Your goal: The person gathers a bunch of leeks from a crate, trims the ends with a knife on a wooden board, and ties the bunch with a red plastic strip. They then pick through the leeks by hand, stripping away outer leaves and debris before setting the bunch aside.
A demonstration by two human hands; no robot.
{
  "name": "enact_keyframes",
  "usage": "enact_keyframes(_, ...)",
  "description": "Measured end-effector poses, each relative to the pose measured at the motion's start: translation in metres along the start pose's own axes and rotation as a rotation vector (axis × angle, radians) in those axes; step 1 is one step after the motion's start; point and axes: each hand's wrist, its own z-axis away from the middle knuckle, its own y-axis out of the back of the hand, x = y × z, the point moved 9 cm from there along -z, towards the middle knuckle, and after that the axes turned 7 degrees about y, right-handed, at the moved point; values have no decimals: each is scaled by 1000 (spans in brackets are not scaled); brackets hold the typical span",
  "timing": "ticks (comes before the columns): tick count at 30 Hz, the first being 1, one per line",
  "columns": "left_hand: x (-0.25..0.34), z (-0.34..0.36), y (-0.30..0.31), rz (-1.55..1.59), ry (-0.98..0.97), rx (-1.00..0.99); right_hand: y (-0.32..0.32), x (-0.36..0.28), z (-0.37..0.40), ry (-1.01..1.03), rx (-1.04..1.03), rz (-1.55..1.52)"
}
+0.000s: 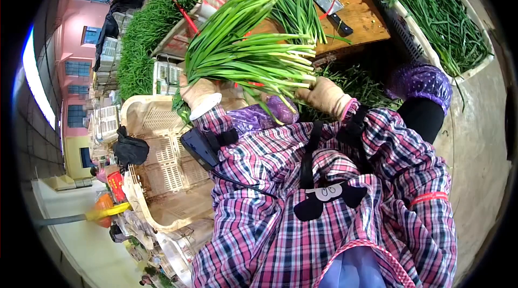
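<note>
A large bunch of garlic chives (237,53), green leaves to the left and pale stalk ends to the right, is held up before me. My left hand (198,93), in a light work glove, grips the leafy side from below; the leaves hide most of its fingers. My right hand (326,96), gloved too, is closed at the pale stalk ends. Beyond them, a second bunch of chives (297,10) lies on a wooden board (369,15). A cleaver (330,4) with a black handle rests on that board, next to a thin red strip.
A crate piled with long greens (426,4) stands at the right. More greens (143,45) are heaped at the upper left. A cream plastic basket (141,191) sits by my left side, with a black bag (131,147) over its edge. Loose leaves (350,85) lie below the board.
</note>
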Motion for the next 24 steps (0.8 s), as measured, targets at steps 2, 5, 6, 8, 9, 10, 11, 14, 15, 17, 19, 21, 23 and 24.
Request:
enact_keyframes(2, 4, 3, -1, 10, -10, -10, 9, 17, 17, -58, -179, 428)
enact_keyframes(5, 13, 5, -4, 14, -29, -13, 9, 56, 30, -153, -462, 849)
enact_keyframes(6, 13, 5, -7, 20, -31, -17, 17, 44, 26, -20, -288, 835)
enact_keyframes(8, 14, 10, -6, 27, -37, -12, 28, 11, 20, 236, -4, 661)
enact_keyframes(9, 12, 8, -11, 32, -34, -10, 33, -8, 16, 400, 201, 572)
enact_keyframes(10, 14, 8, -9, 37, -38, -8, 33, -20, 6, 391, 189, 441)
enact_keyframes(11, 19, 15, -2, 39, -47, -10, 31, -33, -3, 382, 175, 309)
enact_keyframes(14, 23, 15, -13, 52, -51, -8, 12, -40, -40, 445, 228, 228)
enact_keyframes(15, 27, 20, -3, 60, -58, -10, 7, -39, -44, 330, 195, 390)
enact_keyframes(17, 29, 22, -10, 67, -64, -4, 9, -61, -27, 123, 42, 140)
enact_keyframes(19, 32, 25, -8, 71, -69, 2, -7, -33, -35, 293, 32, -276)
enact_keyframes(21, 34, 25, -8, 71, -79, 1, -7, -22, -25, 276, 15, -661)
enact_keyframes(23, 38, 18, -6, 67, -95, -7, 4, -23, -17, 284, 74, -589)
enact_keyframes(24, 40, 14, -8, 67, -101, -2, 8, -28, -15, 329, 96, -572)
